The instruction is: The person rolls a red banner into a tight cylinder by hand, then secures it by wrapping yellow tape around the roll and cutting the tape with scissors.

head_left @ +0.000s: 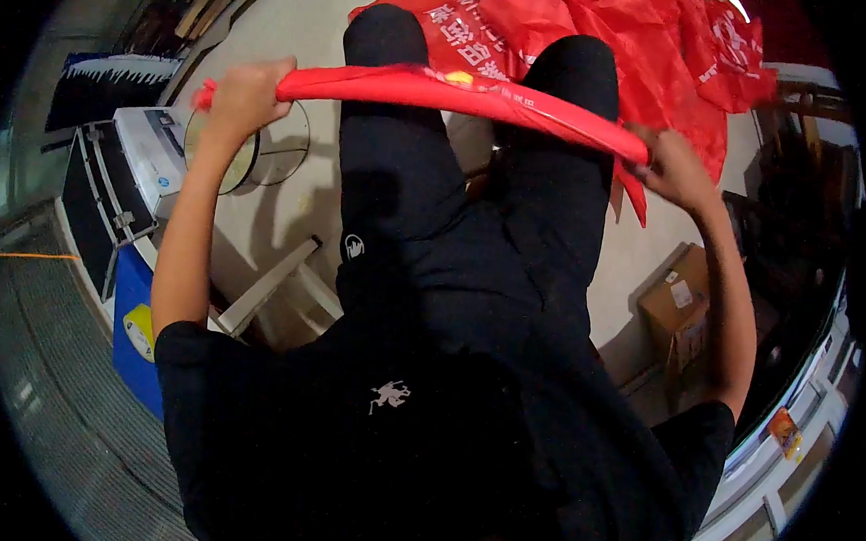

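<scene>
A red plastic bag point(458, 92), gathered lengthwise into a long narrow roll, stretches above my knees from one hand to the other. My left hand point(247, 90) is closed round one end, and a short tuft sticks out past the fist. The other end is in my right hand point(680, 167), with its fingers closed on it and a pointed red flap hanging below. A small yellow patch and faint pale print show along the roll. Past my knees lies a heap of red plastic bags point(651, 49) with white characters, on the pale floor.
A white box point(151, 156) and a black case with metal edges point(97, 197) are at the left. A round wire-rimmed object point(283, 146) lies beside my left forearm. Below it is a pale stool-like frame point(270, 286). A cardboard box point(675, 303) stands on the right.
</scene>
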Tool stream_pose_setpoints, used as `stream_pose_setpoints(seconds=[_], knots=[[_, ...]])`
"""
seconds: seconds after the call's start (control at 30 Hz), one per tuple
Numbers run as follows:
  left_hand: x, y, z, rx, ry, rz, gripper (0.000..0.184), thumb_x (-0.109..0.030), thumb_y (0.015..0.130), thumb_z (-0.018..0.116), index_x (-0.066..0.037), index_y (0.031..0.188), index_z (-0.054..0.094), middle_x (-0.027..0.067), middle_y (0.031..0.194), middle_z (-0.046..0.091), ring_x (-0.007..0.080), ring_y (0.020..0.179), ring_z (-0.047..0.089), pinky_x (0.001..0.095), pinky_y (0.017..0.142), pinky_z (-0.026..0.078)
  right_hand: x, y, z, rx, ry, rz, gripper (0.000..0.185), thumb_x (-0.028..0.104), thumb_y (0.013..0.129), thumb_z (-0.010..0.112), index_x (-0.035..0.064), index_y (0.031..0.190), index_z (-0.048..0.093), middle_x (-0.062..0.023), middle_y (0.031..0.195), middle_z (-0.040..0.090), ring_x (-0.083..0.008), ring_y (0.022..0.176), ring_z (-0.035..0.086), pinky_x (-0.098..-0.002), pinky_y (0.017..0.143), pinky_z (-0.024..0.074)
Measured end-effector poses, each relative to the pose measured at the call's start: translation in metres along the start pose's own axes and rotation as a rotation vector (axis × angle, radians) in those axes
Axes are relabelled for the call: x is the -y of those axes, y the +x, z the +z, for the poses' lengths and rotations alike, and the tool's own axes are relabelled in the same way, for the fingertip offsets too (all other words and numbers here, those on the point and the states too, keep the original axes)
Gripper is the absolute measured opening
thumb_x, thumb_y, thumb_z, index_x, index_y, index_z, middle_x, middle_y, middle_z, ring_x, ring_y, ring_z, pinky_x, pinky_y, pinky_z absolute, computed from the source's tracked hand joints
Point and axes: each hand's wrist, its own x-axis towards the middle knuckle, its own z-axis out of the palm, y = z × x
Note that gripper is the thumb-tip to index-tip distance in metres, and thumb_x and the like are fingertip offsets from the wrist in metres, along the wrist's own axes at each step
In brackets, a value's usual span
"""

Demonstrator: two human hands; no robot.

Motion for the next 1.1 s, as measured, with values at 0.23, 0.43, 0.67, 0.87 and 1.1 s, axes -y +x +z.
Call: stream_pose_setpoints(seconds=[0.23,0.43,0.67,0.87,1.1], knots=[[-0.045,0.000,0.015,0.549,-0.736,-0.201,0.023,-0.018,0.080,0.066,0.002,0.073,0.056,0.0171,0.061,0.058,0.0309,0.056,0.057,0.0412,0.058,0.045,-0.024,-0.012,-0.049,-0.397,-0.702,-0.190,0.035,0.018,0.082,0.063,0.0145,0.116,0.056,-0.0059,0.098,0.063,-0.0269,0.085,0.065,-0.0398,0.067,0.0521],[-0.053,0.014,-0.016,0.993,-0.967,-0.302,0.031,-0.021,0.082,0.071,0.002,0.072,0.052,0.0092,0.054,0.048,0.0173,0.054,0.055,0.0381,0.056,0.045,-0.010,-0.009,-0.082,-0.665,-0.907,-0.318,0.033,0.020,0.080,0.065,0.0153,0.112,0.058,-0.0051,0.086,0.059,-0.0251,0.080,0.062,-0.0382,0.068,0.0500],[-0.026,0.013,-0.009,0.382,-0.583,-0.058,0.024,-0.022,0.077,0.075,-0.005,0.078,0.059,0.0121,0.068,0.063,0.0288,0.065,0.064,0.0386,0.062,0.049,-0.028,-0.013,-0.010,-0.171,-0.439,0.151,0.027,0.014,0.077,0.065,0.0112,0.102,0.059,-0.0174,0.076,0.066,-0.0382,0.073,0.067,-0.0508,0.062,0.0509],[0.007,0.031,-0.048,-0.149,-0.033,0.121,0.017,-0.011,0.076,0.072,-0.010,0.089,0.060,0.0093,0.076,0.064,0.0307,0.073,0.064,0.0427,0.064,0.048,-0.001,-0.012,0.026,-0.143,0.132,0.030,0.016,0.013,0.078,0.065,0.0011,0.088,0.064,-0.0211,0.069,0.063,-0.0381,0.065,0.064,-0.0471,0.061,0.0493],[0.020,0.041,-0.077,-0.351,0.132,0.237,0.018,-0.018,0.078,0.073,-0.009,0.083,0.057,0.0069,0.072,0.059,0.0266,0.069,0.062,0.0379,0.059,0.045,0.042,-0.005,0.004,0.636,0.709,0.423,0.018,0.012,0.081,0.073,-0.0006,0.078,0.060,-0.0051,0.060,0.056,-0.0134,0.054,0.054,-0.0318,0.051,0.0423]])
